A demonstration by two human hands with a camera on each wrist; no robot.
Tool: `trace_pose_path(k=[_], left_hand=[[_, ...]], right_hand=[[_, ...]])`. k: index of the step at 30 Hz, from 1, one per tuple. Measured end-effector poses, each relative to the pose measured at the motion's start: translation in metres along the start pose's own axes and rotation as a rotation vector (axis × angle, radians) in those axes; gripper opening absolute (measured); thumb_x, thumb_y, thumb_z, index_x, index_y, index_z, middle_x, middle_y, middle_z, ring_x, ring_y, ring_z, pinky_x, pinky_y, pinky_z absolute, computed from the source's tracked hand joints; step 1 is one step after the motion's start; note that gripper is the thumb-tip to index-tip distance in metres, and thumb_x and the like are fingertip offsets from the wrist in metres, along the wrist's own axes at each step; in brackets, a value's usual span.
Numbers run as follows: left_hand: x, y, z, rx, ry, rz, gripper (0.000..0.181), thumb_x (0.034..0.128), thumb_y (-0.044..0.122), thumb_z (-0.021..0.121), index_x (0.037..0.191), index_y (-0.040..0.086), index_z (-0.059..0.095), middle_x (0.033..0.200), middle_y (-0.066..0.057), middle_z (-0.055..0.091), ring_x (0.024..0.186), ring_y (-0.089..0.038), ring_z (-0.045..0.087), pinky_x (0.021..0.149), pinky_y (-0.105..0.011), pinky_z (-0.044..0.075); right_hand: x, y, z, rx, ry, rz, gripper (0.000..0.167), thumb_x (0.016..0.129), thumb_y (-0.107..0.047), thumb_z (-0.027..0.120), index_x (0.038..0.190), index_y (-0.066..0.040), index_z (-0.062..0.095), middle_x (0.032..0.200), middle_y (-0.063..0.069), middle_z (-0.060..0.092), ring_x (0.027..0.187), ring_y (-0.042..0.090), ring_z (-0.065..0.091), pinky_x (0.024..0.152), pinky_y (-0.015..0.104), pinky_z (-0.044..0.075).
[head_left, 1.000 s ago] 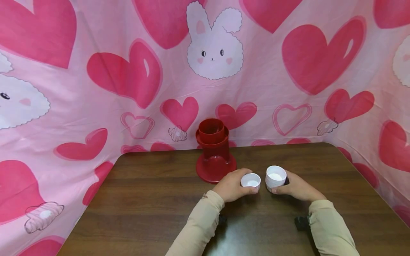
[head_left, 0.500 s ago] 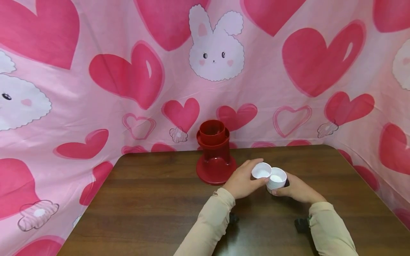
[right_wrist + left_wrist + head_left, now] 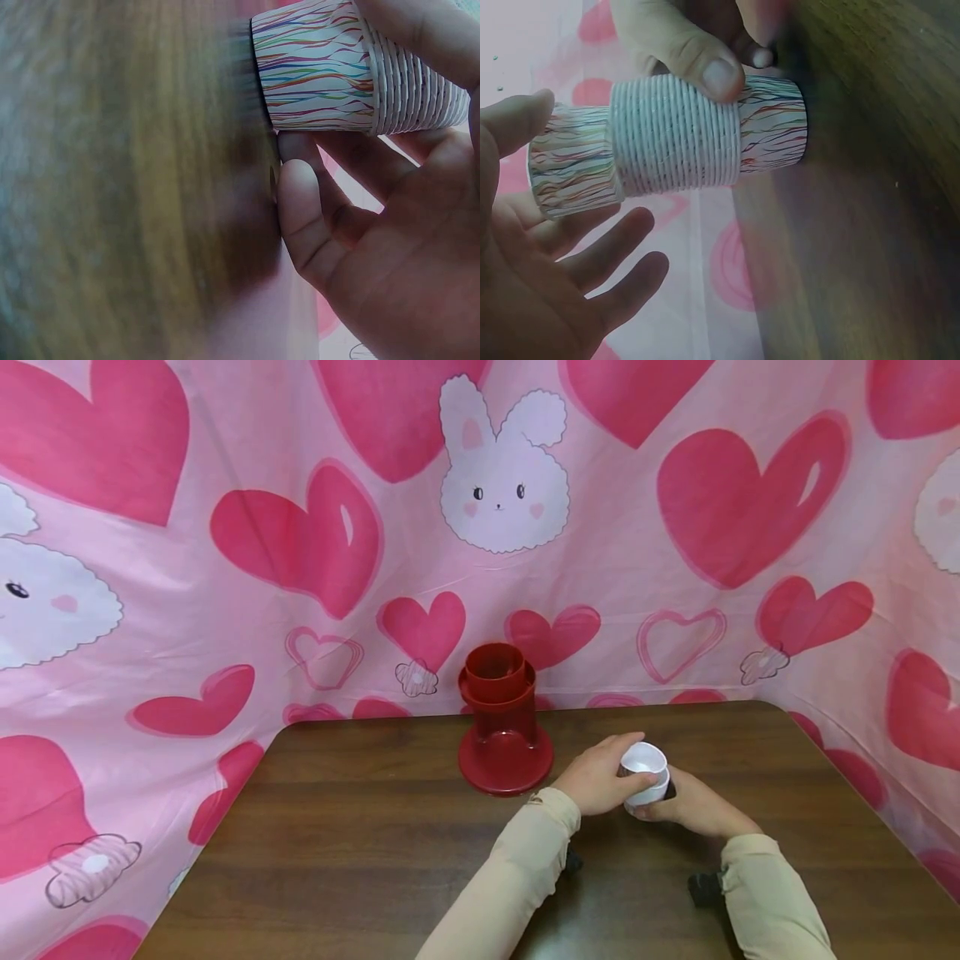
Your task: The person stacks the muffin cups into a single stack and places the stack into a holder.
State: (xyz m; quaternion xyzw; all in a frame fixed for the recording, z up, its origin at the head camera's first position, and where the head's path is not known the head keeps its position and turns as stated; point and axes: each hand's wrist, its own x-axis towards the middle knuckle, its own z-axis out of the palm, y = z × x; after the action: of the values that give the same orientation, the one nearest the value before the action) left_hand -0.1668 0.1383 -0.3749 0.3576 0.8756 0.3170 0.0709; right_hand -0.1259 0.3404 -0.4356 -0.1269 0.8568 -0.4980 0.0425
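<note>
My left hand (image 3: 598,777) pinches a white paper cup (image 3: 574,157) between thumb and fingers, near its rim. Right beside it, my right hand (image 3: 705,803) grips a nested stack of paper cups (image 3: 679,135), which stands on the table with thin coloured wavy lines on its lowest wall. In the left wrist view the single cup's lower part sits inside the top of the stack, its wall still showing above the stacked rims. The right wrist view shows the stack's lower end close to the tabletop, with fingers (image 3: 300,195) of the right hand beneath it.
A red plastic stand (image 3: 497,692) with a round base and a tube-like top stands at the back of the brown wooden table (image 3: 360,843). Behind the table hangs a pink cloth (image 3: 420,543) with hearts and bunnies. Black wrist devices (image 3: 705,889) sit under the sleeves.
My left hand has carried its cup rightward, from beside the stack, past its rim, to its top, where the cup now sits partly inside. The right hand has stayed in place.
</note>
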Motion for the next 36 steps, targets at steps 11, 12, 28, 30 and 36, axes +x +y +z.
trace_pose_path(k=[11, 12, 28, 30, 36], left_hand=[[0.003, 0.0, 0.015, 0.04, -0.008, 0.018, 0.064, 0.0969, 0.045, 0.065, 0.153, 0.022, 0.045, 0.149, 0.008, 0.05, 0.127, -0.007, 0.052, 0.102, -0.028, 0.044], [0.002, -0.001, 0.016, 0.045, -0.012, 0.019, 0.064, 0.0969, 0.045, 0.065, 0.153, 0.021, 0.045, 0.149, 0.008, 0.05, 0.129, -0.007, 0.051, 0.103, -0.028, 0.043], [-0.003, -0.007, 0.025, 0.074, -0.035, 0.016, 0.059, 0.1035, 0.046, 0.052, 0.157, 0.025, 0.039, 0.159, 0.007, 0.036, 0.14, -0.005, 0.037, 0.112, -0.027, 0.032], [-0.003, -0.007, 0.025, 0.074, -0.032, 0.013, 0.06, 0.1031, 0.046, 0.053, 0.157, 0.025, 0.039, 0.158, 0.007, 0.037, 0.14, -0.005, 0.037, 0.112, -0.027, 0.032], [-0.003, -0.008, 0.025, 0.055, -0.027, -0.026, 0.063, 0.1005, 0.048, 0.058, 0.157, 0.027, 0.04, 0.158, 0.008, 0.037, 0.139, -0.007, 0.039, 0.111, -0.029, 0.034]], right_hand=[[-0.002, -0.001, 0.001, -0.01, -0.012, 0.02, 0.067, 0.085, -0.019, 0.083, 0.135, 0.008, 0.047, 0.123, 0.016, 0.06, 0.109, 0.029, 0.055, 0.092, 0.046, 0.046], [-0.002, -0.001, 0.001, -0.01, -0.012, 0.014, 0.067, 0.085, -0.018, 0.083, 0.135, 0.008, 0.047, 0.124, 0.016, 0.06, 0.109, 0.029, 0.055, 0.093, 0.046, 0.046], [-0.005, 0.0, -0.001, -0.04, -0.01, -0.007, 0.078, 0.085, -0.02, 0.083, 0.144, 0.008, 0.04, 0.13, 0.019, 0.059, 0.114, 0.03, 0.055, 0.094, 0.049, 0.047], [-0.005, 0.0, -0.001, -0.049, -0.012, -0.013, 0.078, 0.085, -0.021, 0.083, 0.144, 0.008, 0.04, 0.131, 0.019, 0.058, 0.114, 0.03, 0.055, 0.093, 0.047, 0.047], [-0.003, 0.0, -0.001, -0.057, -0.012, 0.001, 0.078, 0.085, -0.023, 0.083, 0.144, 0.007, 0.042, 0.131, 0.017, 0.059, 0.115, 0.029, 0.054, 0.094, 0.041, 0.047]])
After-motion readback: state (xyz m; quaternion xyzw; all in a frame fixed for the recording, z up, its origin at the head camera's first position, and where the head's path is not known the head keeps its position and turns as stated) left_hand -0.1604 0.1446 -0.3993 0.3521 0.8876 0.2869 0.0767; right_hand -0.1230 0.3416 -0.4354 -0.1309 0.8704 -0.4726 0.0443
